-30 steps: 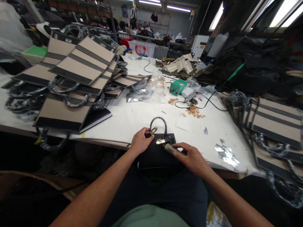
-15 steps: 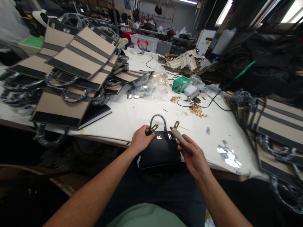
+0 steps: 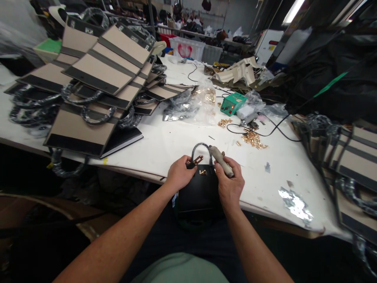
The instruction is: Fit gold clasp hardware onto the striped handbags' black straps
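A small black handbag (image 3: 200, 192) stands upright over my lap at the table's edge, its arched handle (image 3: 201, 144) in clear plastic wrap. My left hand (image 3: 182, 173) is closed on the bag's top left corner, beside a strap end with a gold-coloured slotted plate (image 3: 198, 160). A small gold-coloured fitting (image 3: 203, 172) sits on the front near the top. My right hand (image 3: 231, 182) is wrapped round a tool with a thick grey handle (image 3: 222, 162), held at a slant by the bag's top right corner. That hand and the tool hide most of the right strap end.
Beige and black bag panels (image 3: 100, 63) are piled at the left, more (image 3: 357, 157) at the right. Beyond the bag lie loose gold-coloured fittings (image 3: 253, 139), a green box with knobs (image 3: 232, 103), a black cable (image 3: 277, 127) and clear plastic bags (image 3: 191, 104). Silvery scraps (image 3: 296, 204) lie right.
My right hand has turned and come in closer to the bag, and the tool now points up and left near the handle. My left hand keeps its hold. The view has shifted slightly.
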